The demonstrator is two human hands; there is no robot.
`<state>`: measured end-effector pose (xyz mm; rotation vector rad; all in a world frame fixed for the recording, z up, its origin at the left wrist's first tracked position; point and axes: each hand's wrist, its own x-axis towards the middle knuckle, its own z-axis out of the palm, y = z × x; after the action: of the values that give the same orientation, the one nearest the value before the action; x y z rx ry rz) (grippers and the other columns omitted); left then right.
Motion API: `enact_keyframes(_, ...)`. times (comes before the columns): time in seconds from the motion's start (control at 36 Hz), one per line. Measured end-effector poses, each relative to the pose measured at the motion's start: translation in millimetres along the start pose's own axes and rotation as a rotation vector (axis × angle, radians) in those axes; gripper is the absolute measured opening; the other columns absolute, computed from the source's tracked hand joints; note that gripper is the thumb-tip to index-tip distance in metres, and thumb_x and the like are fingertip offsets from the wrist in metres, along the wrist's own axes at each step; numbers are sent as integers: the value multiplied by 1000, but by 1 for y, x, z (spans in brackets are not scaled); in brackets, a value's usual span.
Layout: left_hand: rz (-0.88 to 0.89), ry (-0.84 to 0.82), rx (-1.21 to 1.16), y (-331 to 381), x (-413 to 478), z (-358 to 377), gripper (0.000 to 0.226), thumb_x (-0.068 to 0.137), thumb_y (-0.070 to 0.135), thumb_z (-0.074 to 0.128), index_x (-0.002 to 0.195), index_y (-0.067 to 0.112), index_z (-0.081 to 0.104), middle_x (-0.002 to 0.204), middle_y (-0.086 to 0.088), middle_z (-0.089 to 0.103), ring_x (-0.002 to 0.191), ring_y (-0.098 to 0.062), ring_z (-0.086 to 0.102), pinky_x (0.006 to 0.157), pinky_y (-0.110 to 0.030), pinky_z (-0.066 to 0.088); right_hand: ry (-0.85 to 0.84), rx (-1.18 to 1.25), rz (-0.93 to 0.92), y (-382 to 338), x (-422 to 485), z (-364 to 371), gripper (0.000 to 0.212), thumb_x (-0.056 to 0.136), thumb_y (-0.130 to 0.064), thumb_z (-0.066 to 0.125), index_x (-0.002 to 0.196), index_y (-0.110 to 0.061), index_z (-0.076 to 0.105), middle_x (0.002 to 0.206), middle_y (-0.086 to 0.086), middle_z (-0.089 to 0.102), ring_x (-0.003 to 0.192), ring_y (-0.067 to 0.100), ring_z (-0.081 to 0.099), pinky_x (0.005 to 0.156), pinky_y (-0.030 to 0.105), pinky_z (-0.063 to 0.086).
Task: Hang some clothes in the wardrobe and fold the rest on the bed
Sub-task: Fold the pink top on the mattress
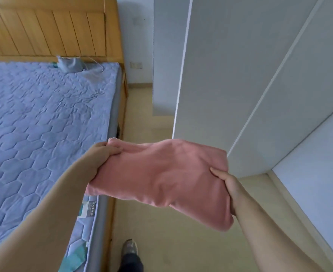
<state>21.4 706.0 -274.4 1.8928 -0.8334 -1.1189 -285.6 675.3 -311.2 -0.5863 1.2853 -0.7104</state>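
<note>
The person's right hand (227,185) and left hand (104,152) are each gripping an end of the folded pink garment (161,173), holding it in the air between the bed (44,114) and the wardrobe (240,75); keeping both grips level is probably preserving the fold.

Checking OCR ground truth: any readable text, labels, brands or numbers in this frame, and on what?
No text can be read.
Label patch on the side of the mattress: dark marks, too blurred to read.
Pink garment, wardrobe doors, headboard: no print visible.
</note>
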Motion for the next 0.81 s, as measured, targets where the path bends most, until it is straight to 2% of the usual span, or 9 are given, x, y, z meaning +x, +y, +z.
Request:
enact_keyframes(0.06, -1, 34, -32, 2, 20, -17, 7, 87, 17, 61, 82, 22, 62, 82, -6, 65, 76, -22, 60, 65, -28, 46, -21, -31, -10, -13, 21, 27, 25, 84, -27, 61, 90, -3, 66, 70, 10, 72, 69, 26, 66, 64, 32, 46)
enact_keyframes(0.17, -17, 95, -87, 9, 60, -54, 6, 85, 17, 62, 83, 23, 63, 88, -7, 67, 85, -25, 61, 83, -35, 48, -62, -103, -26, -44, 57, 87, 25, 88, -28, 58, 85, -3, 64, 61, 8, 70, 71, 25, 62, 60, 31, 43)
enact_keyframes(0.25, -29, 132, -121, 20, 89, -86, 6, 85, 18, 62, 86, 24, 63, 90, -7, 68, 89, -27, 62, 88, -38, 48, -81, -176, -2, -70, 84, 136, 26, 87, -29, 60, 86, -3, 64, 62, 9, 70, 72, 26, 62, 60, 32, 43)
enact_keyframes(0.36, -10, 216, -164, 44, 133, -126, 8, 86, 15, 62, 90, 22, 60, 82, -3, 64, 77, -21, 59, 75, -32, 47, -131, -209, -15, -103, 125, 198, 29, 83, -30, 64, 94, -4, 65, 83, 13, 69, 79, 29, 63, 65, 33, 45)
enact_keyframes(0.44, 3, 264, -187, 62, 165, -148, 10, 87, 13, 61, 90, 22, 58, 79, -2, 61, 73, -18, 57, 66, -28, 45, -163, -203, -15, -123, 155, 235, 25, 83, -29, 64, 92, -6, 66, 77, 12, 69, 75, 28, 62, 64, 32, 45)
enact_keyframes(0.5, 4, 285, -185, 74, 185, -159, 9, 87, 13, 61, 89, 21, 58, 78, -2, 61, 70, -16, 56, 60, -25, 42, -167, -212, -14, -134, 175, 254, 29, 81, -31, 65, 96, -6, 67, 81, 12, 69, 76, 28, 63, 65, 32, 46)
enact_keyframes(0.61, 10, 321, -188, 95, 231, -177, 14, 86, 12, 62, 99, 16, 61, 81, -5, 63, 72, -18, 57, 60, -25, 43, -188, -241, -27, -166, 219, 288, 30, 82, -32, 63, 96, -6, 66, 85, 14, 68, 76, 28, 62, 65, 32, 45)
enact_keyframes(0.72, 21, 364, -198, 119, 283, -190, 16, 86, 15, 62, 101, 17, 60, 85, -5, 64, 77, -20, 59, 66, -27, 45, -228, -260, -71, -210, 263, 320, 24, 84, -28, 62, 91, -5, 65, 73, 12, 69, 73, 27, 62, 62, 31, 43)
enact_keyframes(0.81, 29, 379, -211, 141, 322, -195, 18, 86, 16, 62, 104, 16, 61, 89, -7, 66, 80, -22, 61, 67, -28, 47, -248, -272, -120, -246, 295, 342, 25, 83, -23, 64, 100, -4, 65, 86, 14, 69, 79, 29, 64, 70, 33, 48)
